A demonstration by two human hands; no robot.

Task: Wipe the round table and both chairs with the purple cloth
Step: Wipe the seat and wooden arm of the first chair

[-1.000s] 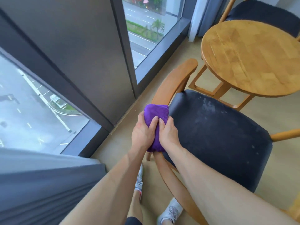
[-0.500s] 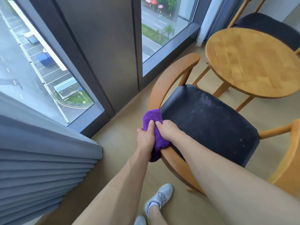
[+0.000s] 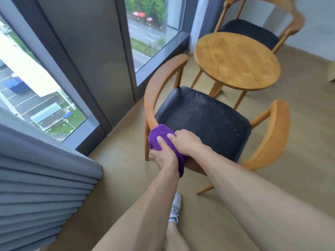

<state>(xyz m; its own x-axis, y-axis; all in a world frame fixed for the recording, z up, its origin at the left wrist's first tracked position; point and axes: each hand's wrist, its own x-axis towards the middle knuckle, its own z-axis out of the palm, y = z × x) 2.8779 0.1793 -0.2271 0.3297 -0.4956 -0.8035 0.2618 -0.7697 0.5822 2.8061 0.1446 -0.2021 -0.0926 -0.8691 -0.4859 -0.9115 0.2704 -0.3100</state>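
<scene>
Purple cloth wraps the chair rail, both hands' fingers curled tight around it.

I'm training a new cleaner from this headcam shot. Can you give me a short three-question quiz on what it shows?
1. True or false: both hands grip the purple cloth on the near chair's wooden rail.
2. Multiple choice: where does the round table stand? A) between the two chairs B) behind the curtain C) on the near chair's seat
3. Fill in: the near chair's dark seat shows pale ____ near its far edge.

Key:
1. True: the left hand and the right hand both hold it there.
2. A: the far chair is beyond it.
3. Specks.
</scene>
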